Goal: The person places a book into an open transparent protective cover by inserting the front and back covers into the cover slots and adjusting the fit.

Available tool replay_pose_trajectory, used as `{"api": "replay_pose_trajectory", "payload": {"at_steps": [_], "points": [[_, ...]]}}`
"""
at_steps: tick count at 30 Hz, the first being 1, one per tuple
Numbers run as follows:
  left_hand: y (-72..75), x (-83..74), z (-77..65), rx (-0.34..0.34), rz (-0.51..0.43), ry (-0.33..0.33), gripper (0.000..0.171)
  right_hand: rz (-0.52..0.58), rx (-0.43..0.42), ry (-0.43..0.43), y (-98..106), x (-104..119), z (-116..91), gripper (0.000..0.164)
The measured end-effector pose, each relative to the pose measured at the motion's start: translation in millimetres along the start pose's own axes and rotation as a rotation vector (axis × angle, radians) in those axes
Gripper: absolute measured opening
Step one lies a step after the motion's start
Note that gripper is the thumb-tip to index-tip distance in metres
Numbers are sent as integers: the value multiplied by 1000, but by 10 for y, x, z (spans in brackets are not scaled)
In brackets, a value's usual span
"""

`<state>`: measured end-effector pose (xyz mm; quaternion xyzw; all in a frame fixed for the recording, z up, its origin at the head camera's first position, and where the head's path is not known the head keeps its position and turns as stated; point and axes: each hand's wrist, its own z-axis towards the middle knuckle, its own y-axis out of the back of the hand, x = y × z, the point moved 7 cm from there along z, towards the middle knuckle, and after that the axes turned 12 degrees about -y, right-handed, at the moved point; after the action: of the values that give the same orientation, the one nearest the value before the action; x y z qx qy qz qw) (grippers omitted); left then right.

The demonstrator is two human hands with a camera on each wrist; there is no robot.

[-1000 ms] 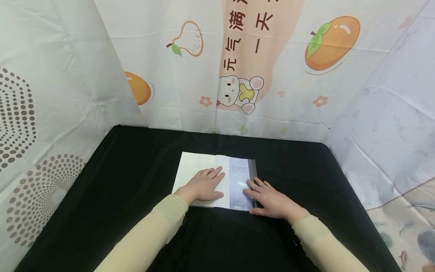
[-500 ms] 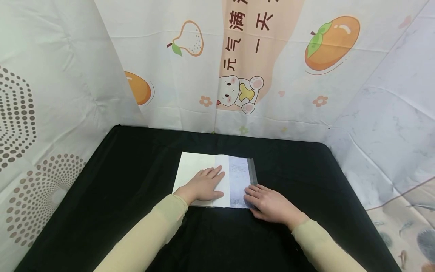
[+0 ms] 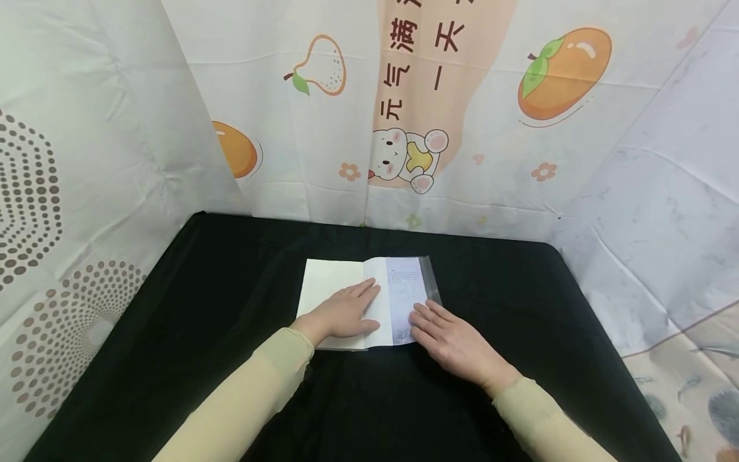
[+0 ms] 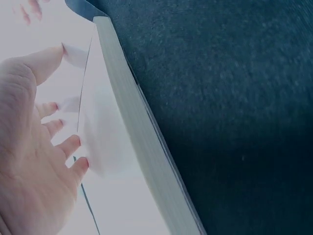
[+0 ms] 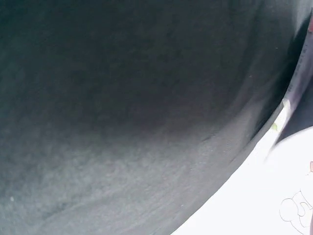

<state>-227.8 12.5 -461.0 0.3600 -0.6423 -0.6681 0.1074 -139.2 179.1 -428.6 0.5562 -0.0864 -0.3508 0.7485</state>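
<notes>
An open book [image 3: 326, 279] lies on the black cloth. Blank white pages are on its left; on its right is a pale lilac printed flap [image 3: 404, 289] with a grey strip [image 3: 430, 282] along the outer edge. My left hand [image 3: 343, 312] rests flat across the pages by the fold, fingers spread. In the left wrist view the thick page block [image 4: 142, 137] shows beside it. My right hand [image 3: 453, 340] holds the lower right corner of the cover, which is tilted up, fingers over the flap and thumb hidden. In the right wrist view the flap's edge [image 5: 299, 73] stands off the cloth.
Black cloth [image 3: 248, 282] covers the table around the book. A white curtain with printed fruit [image 3: 277, 192] hangs behind it. More light cloth sheets hang at the left [image 3: 115, 128] and right [image 3: 652, 212].
My right hand has shifted from lying on the cover's edge to holding its corner, its thumb passing out of sight. The right cover has risen slightly. My left hand has barely moved.
</notes>
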Motion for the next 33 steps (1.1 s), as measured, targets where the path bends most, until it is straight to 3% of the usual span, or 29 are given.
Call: {"api": "replay_pose_trajectory", "payload": {"at_steps": [4,10,12,17,20,24,29,33], "points": [[30,28,-7,-24,-25,1,78,-18,-101,-40,125,-13,78,44],[70,54,-48,-66,-57,17,77,52,-192,-158,257,-65,188,32],[106,47,-75,-94,-92,11,75,78,-183,-217,270,-88,213,37],[175,53,-134,-160,-155,-21,72,165,-156,-378,281,-141,262,82],[168,78,-145,-188,-190,-46,71,211,-125,-467,260,-169,289,95],[180,73,-157,-210,-307,-64,63,268,-103,-543,200,-178,321,97],[293,44,-197,-283,-529,-34,50,369,-29,-571,97,-114,396,92],[382,46,-226,-330,-576,20,61,433,74,-546,11,-22,476,84]]}}
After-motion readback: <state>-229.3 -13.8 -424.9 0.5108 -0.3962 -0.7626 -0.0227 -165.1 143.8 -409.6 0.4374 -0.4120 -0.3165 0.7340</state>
